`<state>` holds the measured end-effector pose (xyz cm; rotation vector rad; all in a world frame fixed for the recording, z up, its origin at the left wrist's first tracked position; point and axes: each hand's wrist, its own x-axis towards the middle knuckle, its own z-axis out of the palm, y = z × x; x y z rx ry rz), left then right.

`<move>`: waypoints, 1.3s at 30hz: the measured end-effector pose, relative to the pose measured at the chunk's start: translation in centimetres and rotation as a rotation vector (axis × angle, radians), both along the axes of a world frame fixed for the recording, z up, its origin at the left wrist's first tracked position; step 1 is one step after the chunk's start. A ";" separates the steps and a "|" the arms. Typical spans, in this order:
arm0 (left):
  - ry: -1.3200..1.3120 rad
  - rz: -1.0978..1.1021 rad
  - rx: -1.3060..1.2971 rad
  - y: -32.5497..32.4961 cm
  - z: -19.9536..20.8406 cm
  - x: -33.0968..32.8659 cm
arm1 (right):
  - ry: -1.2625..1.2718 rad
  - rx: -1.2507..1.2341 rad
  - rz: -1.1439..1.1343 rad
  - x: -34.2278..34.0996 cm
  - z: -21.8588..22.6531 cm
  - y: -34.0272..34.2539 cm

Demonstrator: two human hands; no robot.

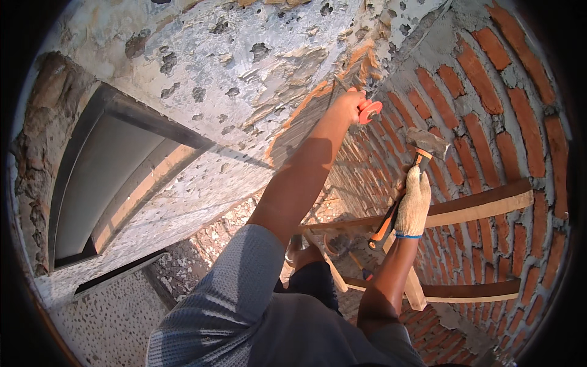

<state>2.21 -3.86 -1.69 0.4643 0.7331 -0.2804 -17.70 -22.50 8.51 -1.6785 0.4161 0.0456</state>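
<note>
Pitted plaster wall (202,131), pale and flaking, filling the upper left and top of the frame; a scored, orange-edged strip is exposed near its top-centre corner. Brick wall (480,144), red with grey mortar, set along the right. Window opening (137,168), dark-framed, let into the plaster at left. Timbers (483,210), rough-sawn, seen across the lower right, where some kind of support seems to be formed against the brick. Rubble (220,238), pale and broken, strewn below centre, probably shed from the walls. Hammer, short and heavy, its head (428,144) raised right of centre; its black-and-orange handle is gripped by the right hand (413,202), gloved in knit with a blue cuff, presumably for a firm hold. Chisel, with a red guard (370,112), held at top centre; the left hand (351,105), bare, is closed around it below the guard, by which the knuckles are likely shielded. The chisel's point is directed up-left at the scored strip; contact cannot be told. The hands are held apart, and hammer and guard are not touching.
</note>
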 end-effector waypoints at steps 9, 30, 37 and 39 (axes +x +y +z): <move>0.073 0.188 -0.193 -1.0 -2.9 0.6 | -0.343 0.539 -0.220 1.0 -0.4 1.0; -0.266 0.104 0.037 3.6 -1.7 -7.8 | -0.111 0.376 -0.083 -0.3 0.4 2.3; -0.319 -0.274 0.238 -0.5 -4.5 -7.8 | -0.059 0.363 0.046 -2.5 -0.4 1.8; -0.287 -0.038 0.137 -0.1 -4.7 -8.7 | -0.008 0.280 0.047 -3.3 -0.4 1.1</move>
